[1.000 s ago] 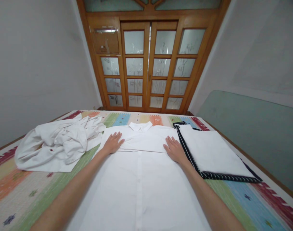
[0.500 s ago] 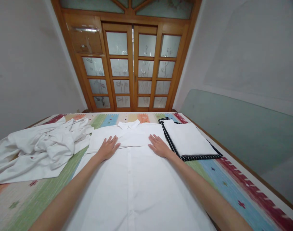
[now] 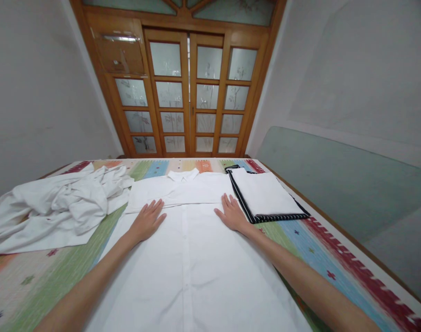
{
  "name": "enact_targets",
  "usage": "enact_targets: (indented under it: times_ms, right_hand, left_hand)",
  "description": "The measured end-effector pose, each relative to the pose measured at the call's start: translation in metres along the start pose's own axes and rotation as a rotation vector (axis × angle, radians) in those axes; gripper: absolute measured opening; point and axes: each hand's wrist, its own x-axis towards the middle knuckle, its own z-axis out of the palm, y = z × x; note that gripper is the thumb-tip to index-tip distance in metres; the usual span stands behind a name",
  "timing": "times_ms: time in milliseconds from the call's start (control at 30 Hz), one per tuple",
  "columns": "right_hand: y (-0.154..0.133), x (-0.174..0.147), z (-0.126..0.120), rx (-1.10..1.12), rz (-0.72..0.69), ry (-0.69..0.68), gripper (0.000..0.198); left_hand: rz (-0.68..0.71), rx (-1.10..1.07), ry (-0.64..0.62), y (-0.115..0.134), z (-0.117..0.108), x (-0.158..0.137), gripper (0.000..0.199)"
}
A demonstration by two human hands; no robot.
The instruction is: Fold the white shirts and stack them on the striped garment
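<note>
A white button-front shirt [image 3: 186, 267] lies spread out before me, collar at the far end. Its sleeves are laid across the chest in a flat band below the collar. My left hand [image 3: 148, 221] rests palm down on the shirt's left side, fingers stretched out near the lower edge of that band. On the right side, my right hand [image 3: 231, 213] also lies flat with its fingers apart, the fingertips at the band's edge. Neither hand grips the cloth.
A crumpled white garment [image 3: 68, 203] lies at the left. To the right are folded clothes [image 3: 267, 193], white over black with white stripes. Beneath everything is a striped, patterned cover [image 3: 58, 281]. A pale green headboard-like panel [image 3: 335, 170] stands along the right wall; wooden glazed doors [image 3: 189, 110] are beyond.
Both hands have slid a little toward me over the shirt, the right one also slightly outward. They stay flat. The camera view has shifted slightly.
</note>
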Motion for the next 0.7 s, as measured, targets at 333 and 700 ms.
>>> enact_targets:
  times_ms: [333,700]
  right_hand:
    - [-0.003,-0.030,-0.031,-0.183,0.013,0.096,0.040]
    - [0.019,0.012,-0.046,-0.319,0.043,0.099,0.036]
  left_hand:
    - [-0.044,-0.018,-0.004,0.005,0.000,-0.007,0.062]
    - [-0.084,-0.077,0.057,0.012,-0.010,-0.010,0.049]
